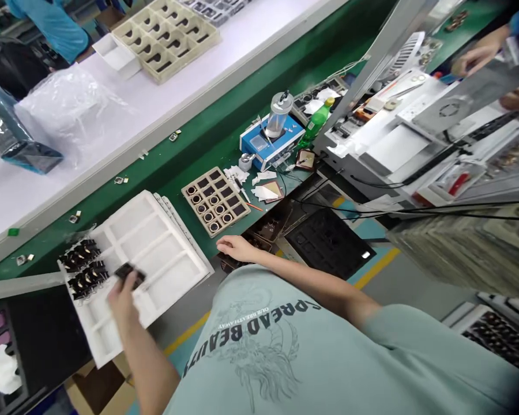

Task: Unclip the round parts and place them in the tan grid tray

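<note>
A: Doing what with the hands?

B: Clamping a dark piece [132, 275] in the left hand [123, 297], over the white tray [158, 248] at near left on the green bench [168, 178]. Gripped between bent fingers; too blurred to name. Holding the right hand [236, 248] well apart, just beside the near end of the beige tray [232, 223] and its round pieces [202, 208]; gripping nothing visible, but unable to tell the finger spread.

A: Worries from here?

B: Dropping the dark piece, most likely from a loose pinch at speed. Knocking the black parts [84, 253] at the white tray's left out of line, by sweeping in too low. Tipping that tray, by leaning on its near edge. Nudging the beige tray with the right hand, so jolting the round pieces.

A: Any writing?

B: Reading "SPREAD BEAUTY" in bold on the pale green shirt [259, 357], near side, with "OUR BREATH AWAY" smaller alongside. Farther off, making out no brand on the green bottle [315, 122] or blue machine [263, 158].
</note>
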